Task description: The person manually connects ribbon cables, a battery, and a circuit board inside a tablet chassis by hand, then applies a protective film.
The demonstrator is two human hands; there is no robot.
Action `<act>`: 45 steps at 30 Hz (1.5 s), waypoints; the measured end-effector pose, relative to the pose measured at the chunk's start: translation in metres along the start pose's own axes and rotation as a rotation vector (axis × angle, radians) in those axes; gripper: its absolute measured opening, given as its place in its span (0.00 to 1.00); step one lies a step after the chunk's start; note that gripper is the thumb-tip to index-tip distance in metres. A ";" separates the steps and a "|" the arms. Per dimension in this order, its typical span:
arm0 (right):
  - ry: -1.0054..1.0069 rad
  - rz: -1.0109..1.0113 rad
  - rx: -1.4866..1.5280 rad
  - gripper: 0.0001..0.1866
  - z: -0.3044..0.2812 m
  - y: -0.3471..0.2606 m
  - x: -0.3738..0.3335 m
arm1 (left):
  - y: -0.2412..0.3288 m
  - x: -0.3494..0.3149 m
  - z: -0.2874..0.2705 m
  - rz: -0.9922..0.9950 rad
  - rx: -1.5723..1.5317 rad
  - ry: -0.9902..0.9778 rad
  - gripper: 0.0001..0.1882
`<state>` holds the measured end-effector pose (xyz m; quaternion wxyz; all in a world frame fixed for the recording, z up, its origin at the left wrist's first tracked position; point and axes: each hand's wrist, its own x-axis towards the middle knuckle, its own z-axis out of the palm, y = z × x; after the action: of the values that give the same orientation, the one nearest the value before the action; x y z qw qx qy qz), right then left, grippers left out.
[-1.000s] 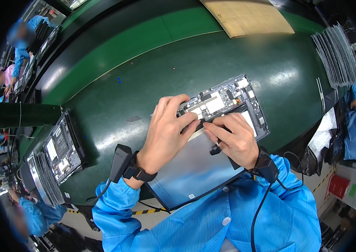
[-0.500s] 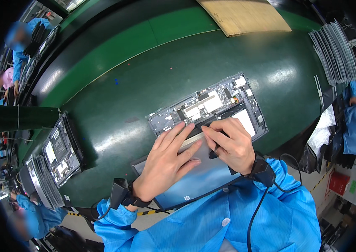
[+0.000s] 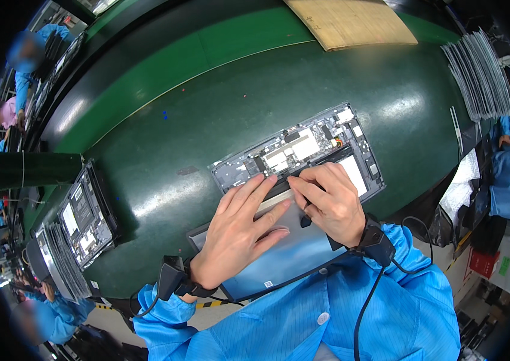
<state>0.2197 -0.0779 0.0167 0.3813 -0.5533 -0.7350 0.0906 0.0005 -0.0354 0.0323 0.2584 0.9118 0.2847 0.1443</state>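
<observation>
An opened laptop base [image 3: 231, 171] with its circuit board [image 3: 300, 147] exposed lies tilted on the green table. Against its near edge, toward my body, rests a dark glossy laptop screen [image 3: 291, 259]. My left hand [image 3: 231, 234] lies over the seam between the two, fingers outstretched, fingertips on the base's near edge. Just right of it, my right hand [image 3: 336, 204] pinches at the black strip along that edge; what sits between thumb and forefinger is too small to make out. Beneath the right hand a small black tab [image 3: 306, 221] shows on the screen.
More opened laptop bases [image 3: 86, 210] are stacked at the left, beside a row of thin grey panels [image 3: 65, 259]. Tweezers [image 3: 456, 129] and a stack of grey sheets [image 3: 477, 75] lie at the right. A cardboard sheet [image 3: 351, 24] is at the back. Co-workers sit at both sides.
My right hand has shifted slightly, its fingers drawing a little up and left along the edge. The left hand and the laptop stay where they were.
</observation>
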 end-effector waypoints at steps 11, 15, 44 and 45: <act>0.015 0.020 -0.035 0.16 0.007 -0.006 0.002 | -0.008 0.002 -0.005 -0.076 -0.069 0.054 0.25; 0.011 0.033 -0.083 0.14 0.004 -0.005 0.002 | -0.005 0.013 -0.008 -0.051 0.025 0.020 0.26; -0.173 0.116 -0.201 0.20 -0.005 -0.015 -0.005 | -0.026 0.037 -0.010 -0.015 0.072 -0.012 0.23; -0.177 0.111 -0.202 0.20 -0.005 -0.015 -0.005 | -0.030 0.036 -0.010 -0.002 0.049 -0.031 0.22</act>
<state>0.2123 -0.0892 0.0260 0.2520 -0.6186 -0.7392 0.0857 0.0121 0.0111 0.0288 0.2406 0.9197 0.2850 0.1229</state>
